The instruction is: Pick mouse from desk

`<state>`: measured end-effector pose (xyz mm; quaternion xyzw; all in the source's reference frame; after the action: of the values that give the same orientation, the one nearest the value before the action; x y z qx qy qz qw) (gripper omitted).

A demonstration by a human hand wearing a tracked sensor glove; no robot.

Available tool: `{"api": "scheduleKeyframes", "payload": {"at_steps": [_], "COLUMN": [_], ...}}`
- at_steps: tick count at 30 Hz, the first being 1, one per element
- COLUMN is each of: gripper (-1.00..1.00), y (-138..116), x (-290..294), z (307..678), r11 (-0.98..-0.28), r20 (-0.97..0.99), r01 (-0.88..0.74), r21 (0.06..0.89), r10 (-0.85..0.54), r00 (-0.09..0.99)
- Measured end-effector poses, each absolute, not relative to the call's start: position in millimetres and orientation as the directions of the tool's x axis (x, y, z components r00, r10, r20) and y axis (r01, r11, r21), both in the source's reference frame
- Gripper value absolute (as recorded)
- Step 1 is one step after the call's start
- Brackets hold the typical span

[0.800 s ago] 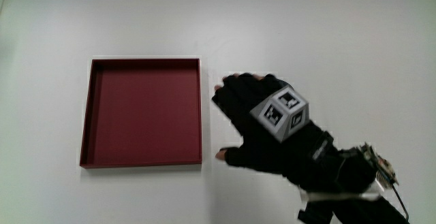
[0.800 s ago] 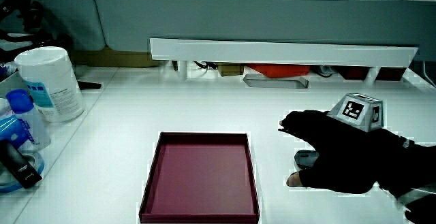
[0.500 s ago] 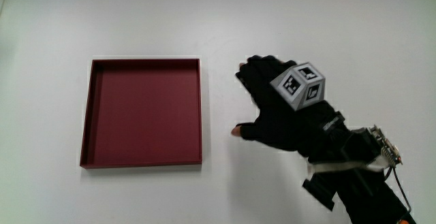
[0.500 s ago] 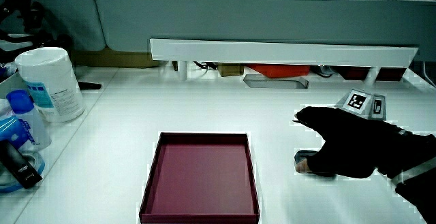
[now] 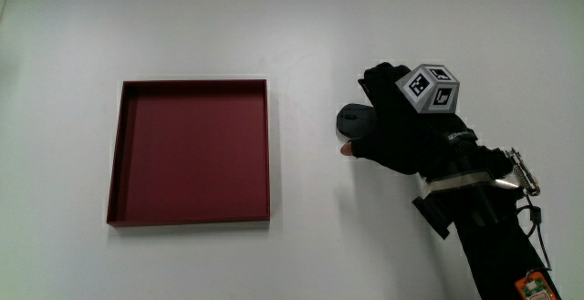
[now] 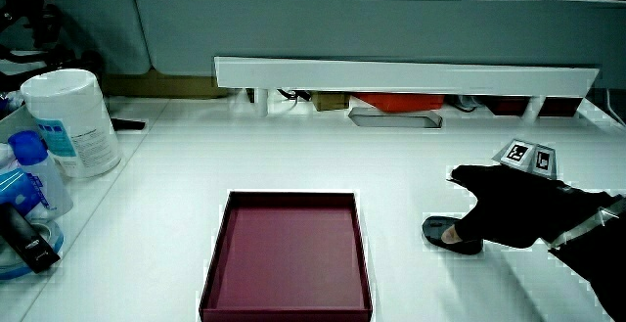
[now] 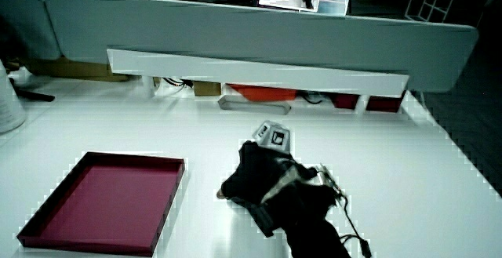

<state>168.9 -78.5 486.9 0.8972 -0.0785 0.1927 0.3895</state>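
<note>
Your white surface (image 5: 182, 26) carries a red tray (image 5: 192, 150) before a grey partition (image 6: 391, 19). At the tray's 3 o'clock, your hand (image 5: 406, 131) grips the dark mouse (image 5: 354, 119); its long axis can't be made out.

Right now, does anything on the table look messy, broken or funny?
No, nothing stands out. The red tray lies flat and straight on the white table, and the hand rests on the dark mouse beside it.

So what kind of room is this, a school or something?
Probably an office desk. A low grey partition stands at the white desk's edge, with cables and small items under its shelf, and the hand rests on a computer mouse beside a red tray.
</note>
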Motion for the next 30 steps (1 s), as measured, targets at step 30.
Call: {"api": "scheduleKeyframes", "payload": {"at_steps": [30], "gripper": [0.29], "y": [-82.6], "x": [175.5], "z": [542.6], "r11": [-0.631], "r20": [0.291], "r01": [-0.178], "r21": [0.755], "r10": [0.078], "r00": [0.954]}}
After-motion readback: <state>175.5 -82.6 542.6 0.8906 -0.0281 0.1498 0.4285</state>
